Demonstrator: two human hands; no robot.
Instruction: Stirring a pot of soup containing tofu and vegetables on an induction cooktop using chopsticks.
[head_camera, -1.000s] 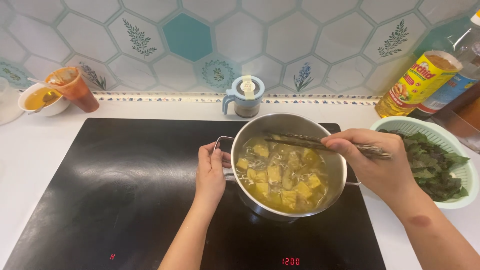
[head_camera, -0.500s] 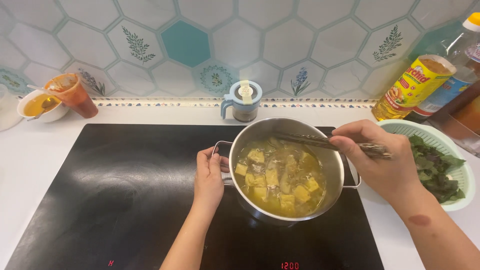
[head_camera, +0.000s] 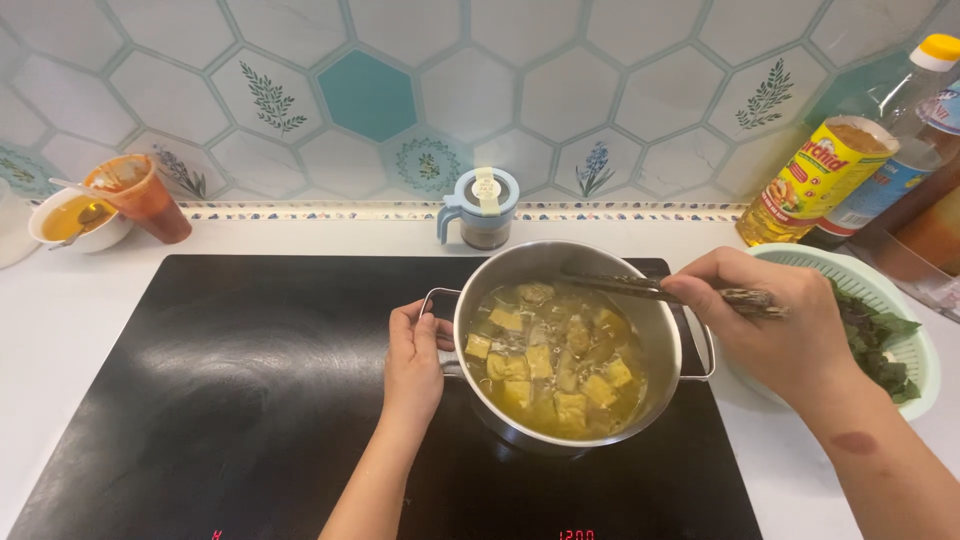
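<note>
A steel pot of yellow broth with tofu cubes stands on the black induction cooktop. My left hand grips the pot's left handle. My right hand holds a pair of dark chopsticks above the pot's right rim, their tips reaching over the broth toward the far side.
A pale green colander of dark leafy greens sits right of the pot. Oil bottles stand at the back right. A small lidded jar is behind the pot. A white bowl and orange cup sit at the back left.
The chopstick tips have shifted a little across the pot. My left hand has stayed on the handle, and the view has drifted slightly.
</note>
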